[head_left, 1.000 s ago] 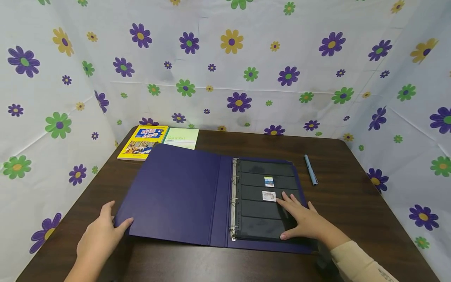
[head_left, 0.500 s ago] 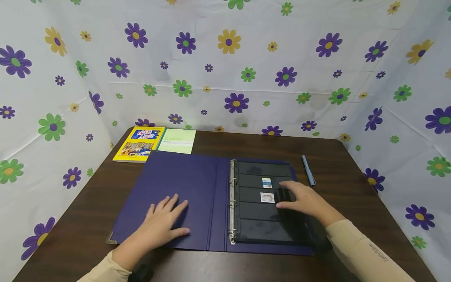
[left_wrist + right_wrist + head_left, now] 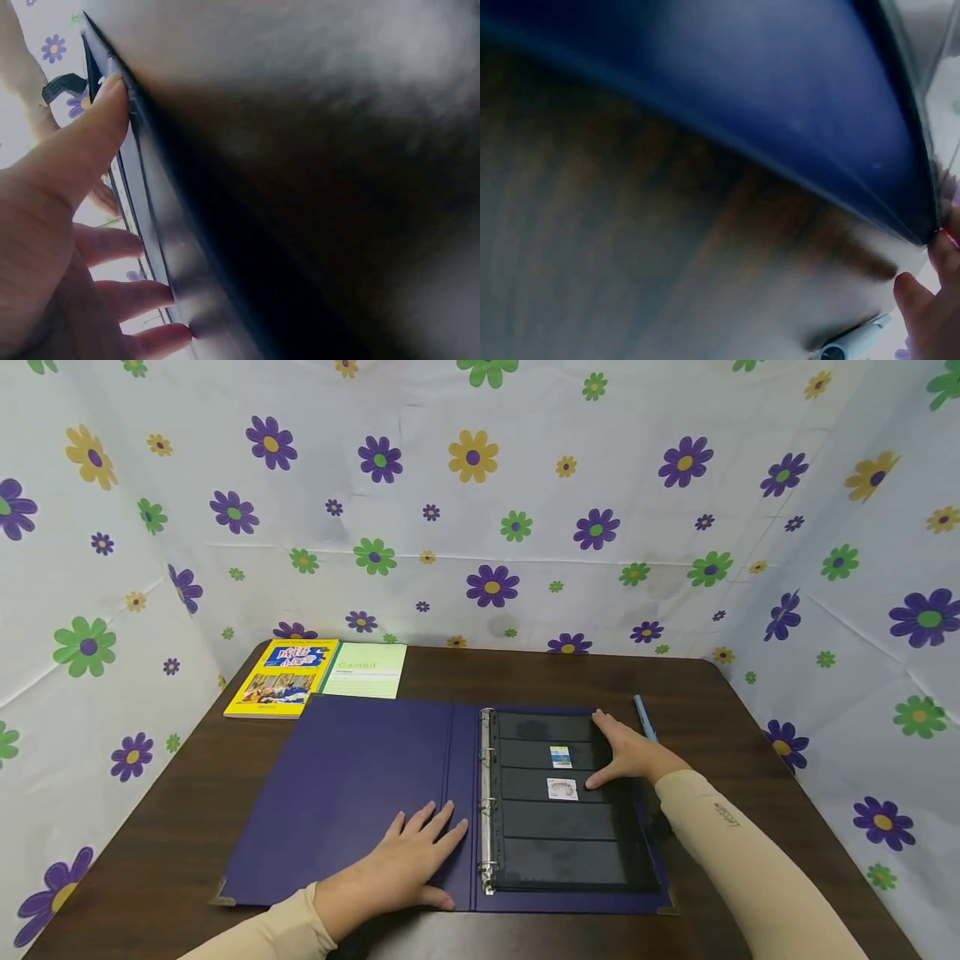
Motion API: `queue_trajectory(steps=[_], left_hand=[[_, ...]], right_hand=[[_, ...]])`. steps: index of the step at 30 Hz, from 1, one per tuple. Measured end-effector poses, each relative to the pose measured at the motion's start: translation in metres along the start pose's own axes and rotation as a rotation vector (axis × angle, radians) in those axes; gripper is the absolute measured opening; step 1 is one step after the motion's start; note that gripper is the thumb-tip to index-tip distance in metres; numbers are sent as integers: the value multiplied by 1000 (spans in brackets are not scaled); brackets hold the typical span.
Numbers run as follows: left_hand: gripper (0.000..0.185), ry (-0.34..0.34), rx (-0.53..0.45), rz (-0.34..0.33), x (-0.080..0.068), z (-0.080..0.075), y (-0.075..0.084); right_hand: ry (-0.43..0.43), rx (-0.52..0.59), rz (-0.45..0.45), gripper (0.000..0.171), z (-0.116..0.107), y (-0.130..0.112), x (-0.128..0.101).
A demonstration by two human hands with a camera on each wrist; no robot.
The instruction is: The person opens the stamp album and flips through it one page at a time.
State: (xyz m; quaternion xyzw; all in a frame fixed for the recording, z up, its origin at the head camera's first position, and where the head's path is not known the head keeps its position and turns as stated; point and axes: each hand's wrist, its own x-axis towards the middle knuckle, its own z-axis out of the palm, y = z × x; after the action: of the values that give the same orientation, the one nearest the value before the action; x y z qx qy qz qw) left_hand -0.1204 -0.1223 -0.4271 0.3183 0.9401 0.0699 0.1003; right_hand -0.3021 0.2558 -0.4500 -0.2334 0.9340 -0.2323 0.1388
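Since the earlier frames the left hand [image 3: 408, 868] has travelled from the outer edge of the binder [image 3: 360, 793] across the inside of the left cover and now lies flat near the spine, fingers straight and spread, palm down, grip wide and holding nothing; the left wrist view shows the same fingers [image 3: 112, 292] pressed along the cover's edge. The right hand [image 3: 628, 756] has moved up from the lower pockets of the black sleeve page [image 3: 570, 827] to its upper right part, fingers extended and resting on the page, grip likewise wide with nothing pinched. The binder lies open and flat in the middle of the desk [image 3: 750, 793], rings [image 3: 486, 802] exposed, with two small stamps [image 3: 561, 772] seated in the middle pockets just left of the right hand. Judgement: both hands appear to be steadying and flattening the open binder rather than lifting anything. At the far left of the desk sit a yellow book [image 3: 281, 677] and a green booklet [image 3: 365, 670], side by side; a blue pen [image 3: 643, 717] lies just beyond the right hand, apart from the binder's edge.
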Motion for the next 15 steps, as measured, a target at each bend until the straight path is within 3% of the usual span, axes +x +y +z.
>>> queue_trajectory(steps=[7,11,15], left_hand=[[93,33,34,-6,0,8,-2],[92,41,9,-9,-1,9,-3],[93,42,-32,-20,-1,9,-3]], right_hand=[[-30,-35,30,126,-3,-4,-2],[-4,-81,82,122,-4,-11,-6],[84,30,96,119,-6,-15,-11]])
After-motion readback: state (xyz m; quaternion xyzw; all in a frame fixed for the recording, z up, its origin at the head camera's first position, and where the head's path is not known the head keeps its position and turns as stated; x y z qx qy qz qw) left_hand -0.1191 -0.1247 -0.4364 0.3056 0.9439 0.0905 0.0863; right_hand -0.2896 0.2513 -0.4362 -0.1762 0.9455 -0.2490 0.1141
